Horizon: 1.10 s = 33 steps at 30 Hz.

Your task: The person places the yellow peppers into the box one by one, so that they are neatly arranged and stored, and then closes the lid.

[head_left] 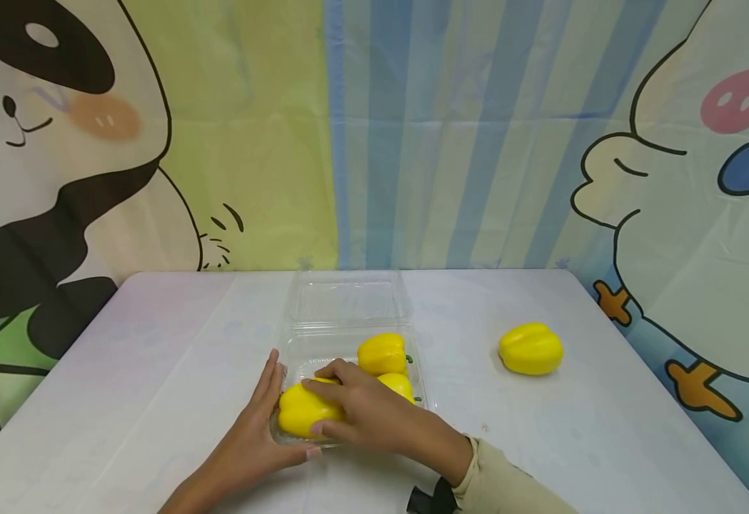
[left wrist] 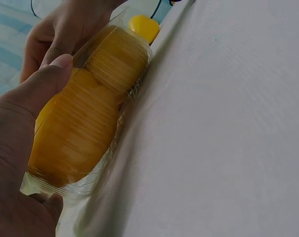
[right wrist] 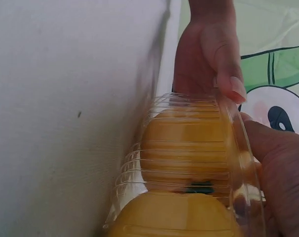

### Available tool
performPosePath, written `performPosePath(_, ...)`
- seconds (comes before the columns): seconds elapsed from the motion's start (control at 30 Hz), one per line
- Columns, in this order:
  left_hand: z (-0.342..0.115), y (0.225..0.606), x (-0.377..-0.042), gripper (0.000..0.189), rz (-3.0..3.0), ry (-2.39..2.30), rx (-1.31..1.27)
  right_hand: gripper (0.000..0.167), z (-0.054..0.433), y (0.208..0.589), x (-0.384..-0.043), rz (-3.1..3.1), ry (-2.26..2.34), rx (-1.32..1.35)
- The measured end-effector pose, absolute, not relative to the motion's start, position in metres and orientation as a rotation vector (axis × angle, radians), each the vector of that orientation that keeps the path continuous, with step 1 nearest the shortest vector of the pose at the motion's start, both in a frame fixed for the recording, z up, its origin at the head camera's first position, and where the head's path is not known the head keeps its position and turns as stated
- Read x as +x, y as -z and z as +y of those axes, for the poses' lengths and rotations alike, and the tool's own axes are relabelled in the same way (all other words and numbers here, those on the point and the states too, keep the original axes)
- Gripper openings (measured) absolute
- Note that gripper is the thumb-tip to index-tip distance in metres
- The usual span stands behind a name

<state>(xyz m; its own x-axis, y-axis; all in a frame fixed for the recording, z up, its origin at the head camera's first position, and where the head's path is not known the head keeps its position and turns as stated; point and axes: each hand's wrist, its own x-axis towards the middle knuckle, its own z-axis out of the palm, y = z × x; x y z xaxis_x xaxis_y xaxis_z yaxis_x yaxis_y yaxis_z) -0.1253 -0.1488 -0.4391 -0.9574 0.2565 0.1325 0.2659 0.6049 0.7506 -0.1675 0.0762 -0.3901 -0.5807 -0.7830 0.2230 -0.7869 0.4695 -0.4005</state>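
Note:
A clear plastic clamshell container [head_left: 347,349] lies on the table, its lid folded back. Inside at the front left is a yellow bell pepper [head_left: 303,410]. My right hand [head_left: 370,410] holds this pepper from above, with fingers and thumb on its right side. My left hand [head_left: 255,435] rests against the container's front left corner, fingers straight along the left side and thumb at the front. Two more yellow bell peppers, one at the back [head_left: 380,354] and one in front of it [head_left: 397,385], sit in the right half. My right hand partly hides the nearer one.
Another yellow bell pepper [head_left: 531,348] lies on the white tabletop [head_left: 143,400] to the right of the container. A curtain with cartoon animals [head_left: 271,128] hangs behind the table. A black object [head_left: 432,497] shows beneath my right sleeve.

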Motion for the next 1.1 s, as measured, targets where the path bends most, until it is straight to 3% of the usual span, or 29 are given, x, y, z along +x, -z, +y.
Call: performPosePath(1.1, -0.1478, 0.4421, -0.1264, 0.127, -2.788, 1.323, -0.441, 0.058, 0.0716, 0.3943, -0.1619, -2.715, -0.513, 1.361)
